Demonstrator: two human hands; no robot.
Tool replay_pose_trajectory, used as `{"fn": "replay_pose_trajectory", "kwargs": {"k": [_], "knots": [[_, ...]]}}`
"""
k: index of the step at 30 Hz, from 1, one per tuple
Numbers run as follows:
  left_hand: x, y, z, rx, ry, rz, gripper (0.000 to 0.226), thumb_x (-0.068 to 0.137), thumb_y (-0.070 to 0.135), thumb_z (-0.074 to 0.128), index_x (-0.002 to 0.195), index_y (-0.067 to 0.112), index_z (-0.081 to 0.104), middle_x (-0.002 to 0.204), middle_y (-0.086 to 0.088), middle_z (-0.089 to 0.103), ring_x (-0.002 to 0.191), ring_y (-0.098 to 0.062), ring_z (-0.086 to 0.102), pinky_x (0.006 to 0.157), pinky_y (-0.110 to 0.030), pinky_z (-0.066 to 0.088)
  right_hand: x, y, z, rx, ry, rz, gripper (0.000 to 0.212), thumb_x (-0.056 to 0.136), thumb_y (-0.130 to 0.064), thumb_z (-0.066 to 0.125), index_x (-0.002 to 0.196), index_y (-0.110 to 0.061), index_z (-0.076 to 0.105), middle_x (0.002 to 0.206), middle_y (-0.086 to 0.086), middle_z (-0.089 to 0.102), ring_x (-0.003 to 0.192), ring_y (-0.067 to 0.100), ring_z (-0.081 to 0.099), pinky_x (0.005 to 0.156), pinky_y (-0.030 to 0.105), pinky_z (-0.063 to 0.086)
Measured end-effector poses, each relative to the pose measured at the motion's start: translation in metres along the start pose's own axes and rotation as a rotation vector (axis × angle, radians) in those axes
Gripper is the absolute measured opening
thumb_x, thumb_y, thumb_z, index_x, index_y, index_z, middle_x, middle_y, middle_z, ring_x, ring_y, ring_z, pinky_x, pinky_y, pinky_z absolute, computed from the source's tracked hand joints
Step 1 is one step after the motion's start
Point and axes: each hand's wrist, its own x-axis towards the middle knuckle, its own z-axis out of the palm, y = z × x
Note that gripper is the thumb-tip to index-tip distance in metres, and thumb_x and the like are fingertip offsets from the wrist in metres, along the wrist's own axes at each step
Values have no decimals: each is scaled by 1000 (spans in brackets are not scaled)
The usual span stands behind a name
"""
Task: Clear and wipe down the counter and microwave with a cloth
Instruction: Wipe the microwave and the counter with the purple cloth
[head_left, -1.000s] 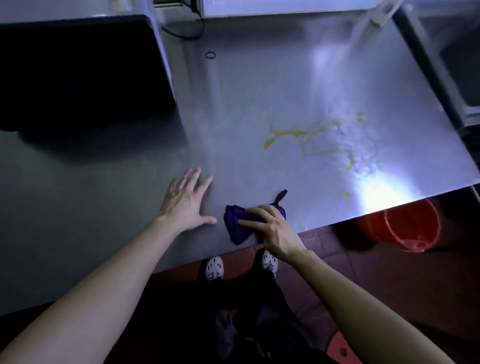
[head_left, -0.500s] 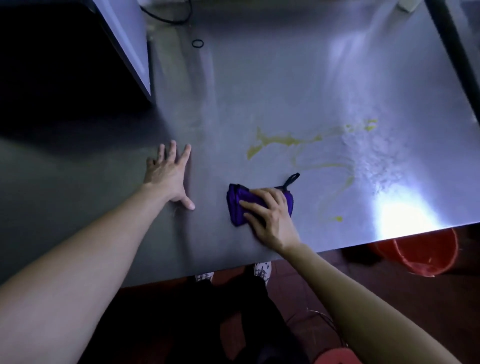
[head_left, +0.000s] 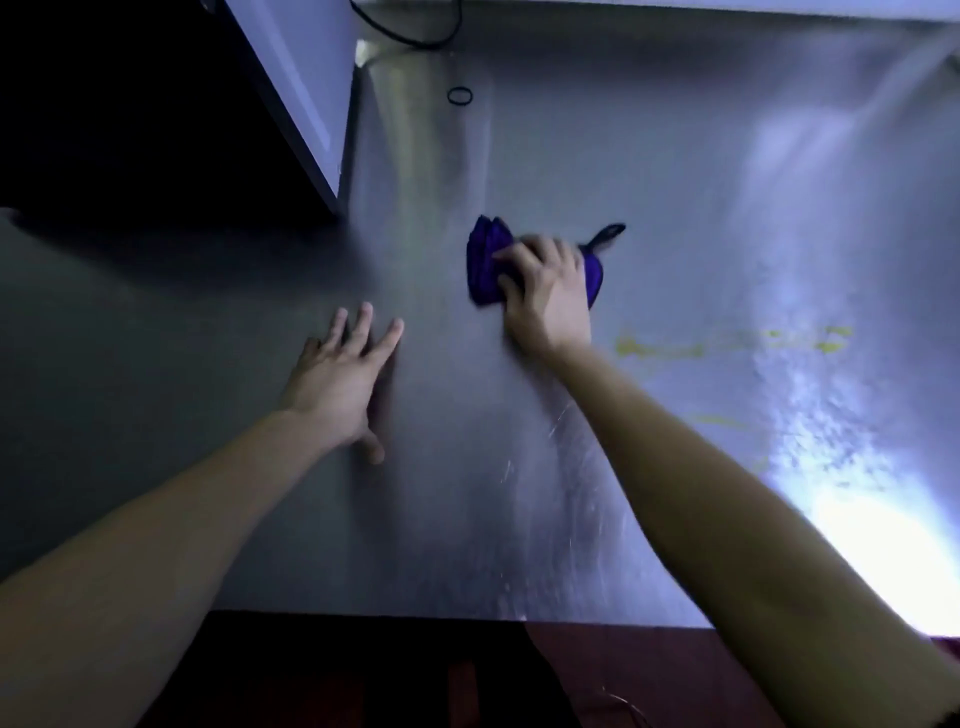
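Observation:
A folded purple cloth (head_left: 482, 265) with a dark loop lies on the steel counter (head_left: 649, 171). My right hand (head_left: 548, 291) presses down on it, fingers curled over its top. My left hand (head_left: 340, 379) rests flat on the counter to the left, fingers spread and holding nothing. A yellow smear (head_left: 660, 348) runs across the counter just right of my right wrist, with fainter streaks (head_left: 722, 421) nearer the front edge. The microwave (head_left: 306, 98) stands at the back left, its front dark and its pale side facing the cloth.
A small black ring (head_left: 460, 95) lies on the counter near the back, beside a black cable (head_left: 410, 31) behind the microwave. Strong glare (head_left: 878, 530) covers the counter's right front. The counter's front edge (head_left: 467, 618) runs along the bottom, with dark floor below.
My right hand has pushed the cloth away from the front edge toward the back, past the yellow smear. My left hand stays flat on the counter. The view has shifted forward over the counter.

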Motion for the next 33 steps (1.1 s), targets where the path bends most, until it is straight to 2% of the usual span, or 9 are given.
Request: {"fn": "replay_pose_trajectory", "kwargs": {"k": [5, 9, 13, 15, 19, 22, 25, 30, 33], "knots": [[1, -3, 1, -18, -13, -4, 187, 31, 71, 100, 163, 39, -29, 171, -5, -38, 163, -34, -21, 132, -59, 15, -151, -37, -15, 115, -161, -142, 20, 103, -35, 68, 119, -24, 74, 133, 3, 62, 122, 31, 53, 114, 47, 37], [1, -4, 1, 13, 1, 15, 184, 33, 75, 96, 163, 35, -28, 174, -7, -32, 164, -36, -16, 131, -59, 17, -30, -10, 8, 45, -120, -151, 21, 98, -36, 68, 117, -28, 71, 128, 1, 61, 113, 33, 54, 104, 47, 39], [-3, 0, -4, 62, 25, 34, 180, 37, 78, 93, 164, 29, -24, 176, -13, -21, 164, -40, -8, 130, -56, 21, 140, 3, 27, -57, -62, 22, 29, 92, -38, 64, 118, -28, 68, 132, 2, 60, 127, 34, 50, 113, 50, 33], [-4, -1, -7, 63, 26, 34, 180, 37, 78, 93, 164, 29, -24, 176, -13, -20, 165, -40, -7, 130, -56, 20, 143, -6, 35, -86, -24, 55, 27, 89, -35, 61, 113, -25, 70, 123, 3, 63, 120, 34, 54, 112, 50, 35], [-9, -2, -15, 41, -14, 61, 174, 44, 77, 93, 166, 29, -21, 175, -13, -25, 164, -41, -8, 130, -57, 21, 18, -34, 21, 3, 1, -2, 17, 91, -28, 68, 106, -22, 71, 119, 1, 63, 109, 32, 56, 110, 50, 39], [-4, -4, -39, -12, -7, 45, 153, 48, 70, 96, 168, 32, 9, 177, -8, 7, 161, -35, 21, 121, -50, 39, -72, -34, 2, 53, -112, -82, 17, 91, -21, 73, 108, -20, 73, 127, 1, 63, 118, 31, 55, 114, 51, 36], [15, -4, -66, -55, 106, 48, 131, 50, 65, 97, 159, 29, 32, 159, -1, 41, 145, -27, 44, 112, -48, 47, -56, -16, 1, 49, -153, -85, 21, 88, -23, 74, 109, -26, 73, 129, -3, 61, 118, 29, 54, 110, 51, 37], [75, 4, -100, -97, 131, 33, 154, 48, 63, 101, 167, 27, 12, 175, -11, 7, 162, -34, 14, 127, -51, 27, 160, 29, 21, -55, -18, 66, 29, 85, -32, 65, 113, -29, 70, 124, 4, 59, 119, 35, 52, 109, 50, 34], [109, 13, -112, -64, 71, 2, 170, 41, 61, 104, 169, 24, -2, 177, -16, -2, 164, -40, 5, 129, -58, 24, 204, 36, 30, -50, -7, 84, 28, 86, -32, 62, 112, -28, 71, 121, 4, 61, 118, 36, 54, 112, 49, 35]]}}
